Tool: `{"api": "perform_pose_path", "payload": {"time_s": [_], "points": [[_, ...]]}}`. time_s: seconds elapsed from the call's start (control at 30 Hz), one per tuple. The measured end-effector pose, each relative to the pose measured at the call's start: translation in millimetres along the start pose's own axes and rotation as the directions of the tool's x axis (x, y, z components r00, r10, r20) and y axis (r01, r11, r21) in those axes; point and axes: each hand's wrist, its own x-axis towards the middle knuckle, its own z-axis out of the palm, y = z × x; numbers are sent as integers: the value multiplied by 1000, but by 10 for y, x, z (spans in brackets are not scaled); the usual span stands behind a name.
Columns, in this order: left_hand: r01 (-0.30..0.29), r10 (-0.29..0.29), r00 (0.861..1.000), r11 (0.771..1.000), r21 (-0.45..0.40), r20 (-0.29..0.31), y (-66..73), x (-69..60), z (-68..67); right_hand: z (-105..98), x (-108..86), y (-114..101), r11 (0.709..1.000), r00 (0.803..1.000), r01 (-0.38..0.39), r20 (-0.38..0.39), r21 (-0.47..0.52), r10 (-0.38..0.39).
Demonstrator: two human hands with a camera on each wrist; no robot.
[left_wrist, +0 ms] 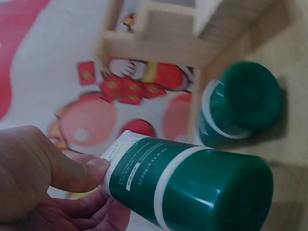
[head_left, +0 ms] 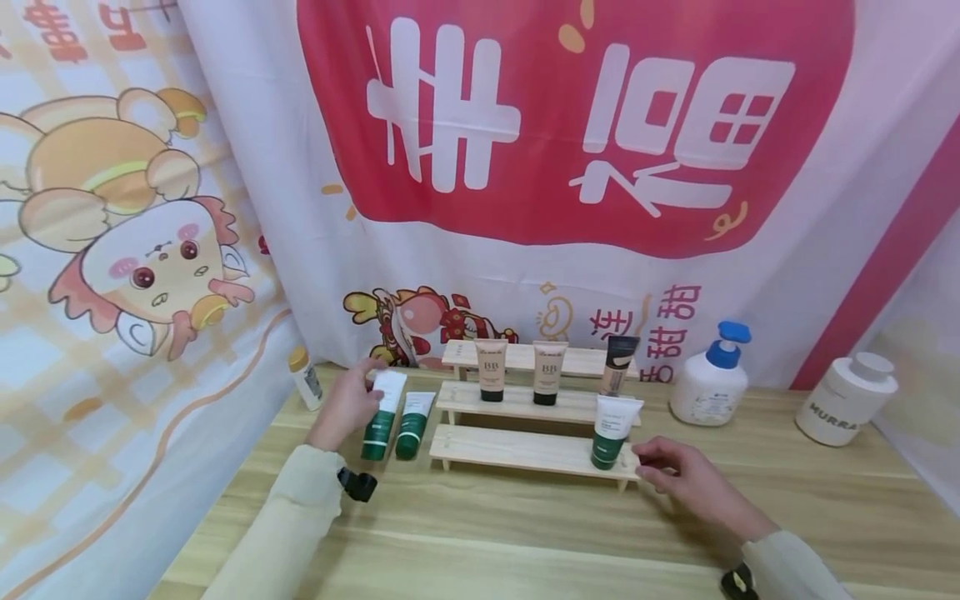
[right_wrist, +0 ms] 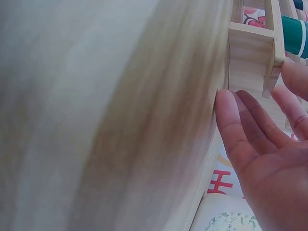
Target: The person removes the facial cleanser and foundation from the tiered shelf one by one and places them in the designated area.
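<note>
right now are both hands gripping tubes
No, the left hand pinches a tube but the right hand, at the wooden rack, holds none.

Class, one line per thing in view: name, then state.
Held tube: capped, pinched by left hand
Tube beside it: capped, not held
Bottom-shelf tube: capped, cap down
Two beige tubes: capped, cap down
Black-topped tube: upright, base hidden
Wooden stand: upright, bearing tubes
Pump bottle: upright, pump on
Big white bottle: upright, lid on
Small bottle: upright, cap on

Tabletop (head_left: 487, 533): wide passage before the wooden stand (head_left: 519, 401).
Lowest tier (head_left: 510, 450): room left of the upright tube (head_left: 613, 429).
Stand's left: green-capped tube (head_left: 414, 425) standing in the way.
</note>
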Motion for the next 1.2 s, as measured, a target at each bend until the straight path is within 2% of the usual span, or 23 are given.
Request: {"api": "perform_pose_path", "payload": {"time_s": [0.2,0.3,0.47,0.8,1.03,1.2], "points": [[95,-98,992,995,35,80,-325,227,117,28,16,-8,1000,1000,11,26,29,-11],[133,-137,983,990,39,120,-407,341,138,28,15,-16,1000,1000,3,17,28,-4],[145,-154,976,987,68,152,-482,476,164,19,12,-27,999,1000,-19,8,38,19],[115,-130,978,988,101,165,-507,519,195,4,5,-42,998,999,-42,0,47,42],[140,-158,972,984,111,176,-499,519,215,-3,7,-28,997,999,-51,5,55,51],[129,-147,975,985,115,165,-492,504,221,-2,5,-20,998,999,-41,7,50,41]]}}
